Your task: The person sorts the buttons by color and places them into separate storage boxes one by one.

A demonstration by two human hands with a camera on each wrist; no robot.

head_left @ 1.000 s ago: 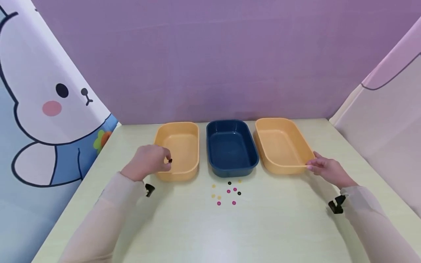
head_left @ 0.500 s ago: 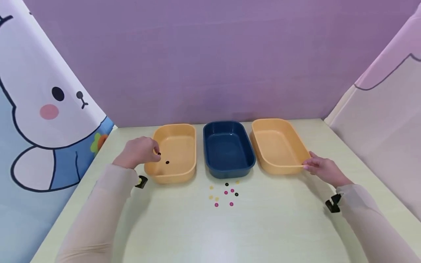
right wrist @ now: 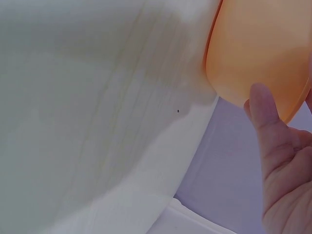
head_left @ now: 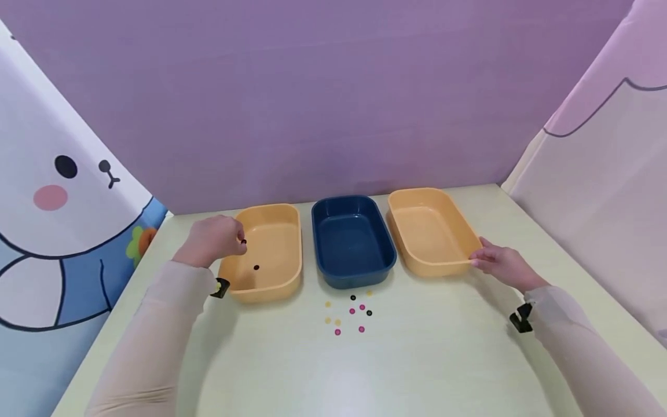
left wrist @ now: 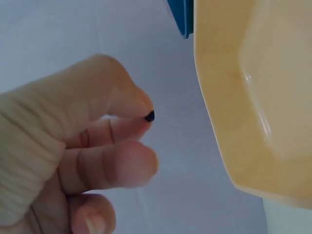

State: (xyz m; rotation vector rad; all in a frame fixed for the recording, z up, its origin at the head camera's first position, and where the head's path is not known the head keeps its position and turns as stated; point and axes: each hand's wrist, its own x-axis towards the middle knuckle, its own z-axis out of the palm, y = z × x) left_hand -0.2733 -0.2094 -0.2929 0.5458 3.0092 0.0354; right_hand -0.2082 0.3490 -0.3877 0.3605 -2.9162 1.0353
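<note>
My left hand [head_left: 212,238] is above the left rim of the left light-orange tray [head_left: 273,237]. Thumb and index finger pinch a small black button [left wrist: 149,116]; the other fingers are curled. Another black button [head_left: 256,267] lies on that tray's floor. At the near right corner of the right light-orange tray [head_left: 435,269], my right hand [head_left: 504,266] grips the rim, with the thumb [right wrist: 264,102] against the tray wall in the right wrist view. Several small buttons lie loose on the table: black [head_left: 353,297], pink [head_left: 362,329] and pale yellow [head_left: 327,320].
Between the two orange trays stands a dark blue tray [head_left: 354,282]. All three line up near the table's [head_left: 417,359] back edge. A purple cloth [head_left: 333,104] rises behind them, and printed cloths flank the table on both sides.
The left hand has drawn left from over the tray towards its left rim, still pinching a black button. A black button now shows on the tray floor. The right hand keeps its grip.
</note>
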